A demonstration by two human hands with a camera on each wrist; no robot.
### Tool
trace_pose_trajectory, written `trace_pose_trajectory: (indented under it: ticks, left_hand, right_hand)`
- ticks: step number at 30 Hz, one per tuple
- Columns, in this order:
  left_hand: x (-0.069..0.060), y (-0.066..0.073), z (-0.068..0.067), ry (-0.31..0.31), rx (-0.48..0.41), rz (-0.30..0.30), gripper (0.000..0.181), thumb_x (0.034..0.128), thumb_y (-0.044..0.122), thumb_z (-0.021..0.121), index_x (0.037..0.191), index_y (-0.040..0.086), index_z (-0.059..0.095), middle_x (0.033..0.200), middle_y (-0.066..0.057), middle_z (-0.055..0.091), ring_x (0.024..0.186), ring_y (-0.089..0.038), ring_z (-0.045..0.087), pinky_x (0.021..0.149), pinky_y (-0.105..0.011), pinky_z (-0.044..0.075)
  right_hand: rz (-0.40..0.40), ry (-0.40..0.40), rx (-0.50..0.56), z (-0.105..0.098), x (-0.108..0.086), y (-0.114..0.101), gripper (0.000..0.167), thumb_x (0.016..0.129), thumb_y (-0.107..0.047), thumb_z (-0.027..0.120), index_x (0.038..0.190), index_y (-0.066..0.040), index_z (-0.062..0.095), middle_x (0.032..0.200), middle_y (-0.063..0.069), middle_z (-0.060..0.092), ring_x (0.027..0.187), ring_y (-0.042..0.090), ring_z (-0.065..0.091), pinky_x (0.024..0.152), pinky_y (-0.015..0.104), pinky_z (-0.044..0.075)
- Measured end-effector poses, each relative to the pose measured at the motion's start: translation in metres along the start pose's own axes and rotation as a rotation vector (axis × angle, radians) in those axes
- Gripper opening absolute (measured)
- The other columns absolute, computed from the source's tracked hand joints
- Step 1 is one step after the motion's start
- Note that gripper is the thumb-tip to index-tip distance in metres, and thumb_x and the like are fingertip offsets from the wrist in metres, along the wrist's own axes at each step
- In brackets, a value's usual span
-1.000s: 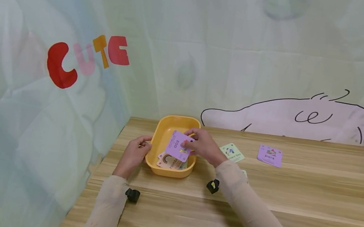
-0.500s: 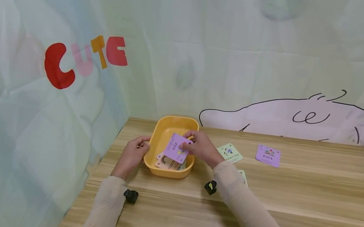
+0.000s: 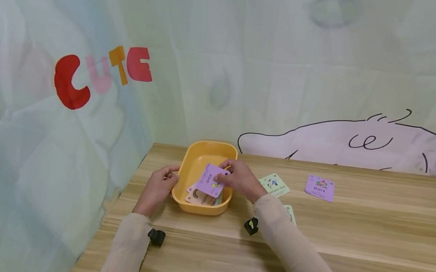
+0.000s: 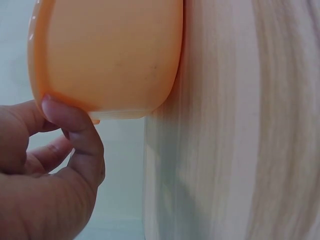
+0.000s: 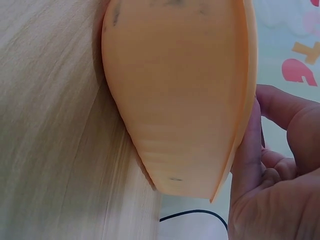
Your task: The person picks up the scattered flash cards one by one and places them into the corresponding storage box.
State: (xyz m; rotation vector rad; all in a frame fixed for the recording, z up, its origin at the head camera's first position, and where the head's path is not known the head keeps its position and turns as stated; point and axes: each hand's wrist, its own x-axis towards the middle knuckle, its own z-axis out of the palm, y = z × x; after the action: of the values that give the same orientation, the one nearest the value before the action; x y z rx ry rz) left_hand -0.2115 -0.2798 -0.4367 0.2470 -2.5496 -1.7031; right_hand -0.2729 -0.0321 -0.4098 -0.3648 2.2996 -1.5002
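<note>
A yellow plastic basket (image 3: pixel 196 163) stands near the back left of the table. My left hand (image 3: pixel 156 189) pinches its left rim between thumb and fingers; the left wrist view shows the thumb (image 4: pixel 70 114) against the outer wall. Over the basket's right side, my right hand (image 3: pixel 242 179) holds a purple "zoo" card (image 3: pixel 207 181) between thumb and fingers. Below that card lie a peach rainbow card (image 3: pixel 195 195) and parts of other cards, mostly covered. In the right wrist view the basket wall (image 5: pixel 175 100) hides the card.
On the wooden table (image 3: pixel 198 265), a green card (image 3: pixel 276 185) lies right of the basket and a purple "park" card (image 3: pixel 320 188) farther right. Another green card (image 3: pixel 290 212) is partly hidden by the right sleeve. Printed cloth (image 3: pixel 192 80) hangs along the back and left edges.
Both hands and the basket stay nearly still. The zoo card has sunk very slightly toward the cards in the basket, and the head view has shifted a little.
</note>
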Motion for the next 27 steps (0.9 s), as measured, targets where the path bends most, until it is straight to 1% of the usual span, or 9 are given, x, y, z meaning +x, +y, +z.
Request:
trace_pose_trajectory:
  ticks: [6, 13, 21, 27]
  left_hand:
    - [-0.0003, 0.0004, 0.0003, -0.001, -0.001, 0.0, 0.037, 0.1034, 0.014, 0.052, 0.14, 0.008, 0.059, 0.099, -0.01, 0.053, 0.073, -0.02, 0.054, 0.059, -0.028, 0.052]
    - [0.0006, 0.0013, 0.0004, -0.001, 0.003, 0.01, 0.038, 0.1031, 0.014, 0.052, 0.14, 0.007, 0.059, 0.098, -0.01, 0.054, 0.071, -0.019, 0.054, 0.059, -0.028, 0.052]
    - [0.001, 0.0008, 0.0007, 0.007, 0.017, 0.009, 0.038, 0.1021, 0.013, 0.053, 0.139, 0.007, 0.06, 0.099, -0.01, 0.055, 0.071, -0.018, 0.055, 0.059, -0.028, 0.052]
    - [0.0008, 0.0002, 0.0004, 0.01, 0.011, 0.003, 0.038, 0.1015, 0.013, 0.054, 0.138, 0.007, 0.06, 0.099, -0.01, 0.055, 0.07, -0.018, 0.054, 0.058, -0.026, 0.051]
  right_hand:
    - [0.017, 0.007, 0.003, 0.0001, -0.0002, 0.0001, 0.022, 0.091, -0.018, 0.077, 0.109, -0.013, 0.066, 0.111, 0.005, 0.067, 0.097, 0.02, 0.065, 0.085, 0.031, 0.057]
    - [0.028, 0.024, -0.007, 0.0003, 0.0013, 0.0002, 0.022, 0.089, -0.022, 0.08, 0.105, -0.012, 0.068, 0.109, 0.004, 0.068, 0.097, 0.019, 0.066, 0.084, 0.03, 0.058]
    - [0.044, 0.062, -0.026, 0.0037, 0.0015, -0.0005, 0.026, 0.088, -0.023, 0.081, 0.104, -0.01, 0.066, 0.105, 0.005, 0.068, 0.093, 0.02, 0.066, 0.084, 0.033, 0.058]
    - [0.037, 0.063, -0.021, 0.0046, 0.0007, 0.0005, 0.026, 0.088, -0.023, 0.081, 0.104, -0.009, 0.065, 0.105, 0.006, 0.068, 0.092, 0.02, 0.065, 0.087, 0.036, 0.058]
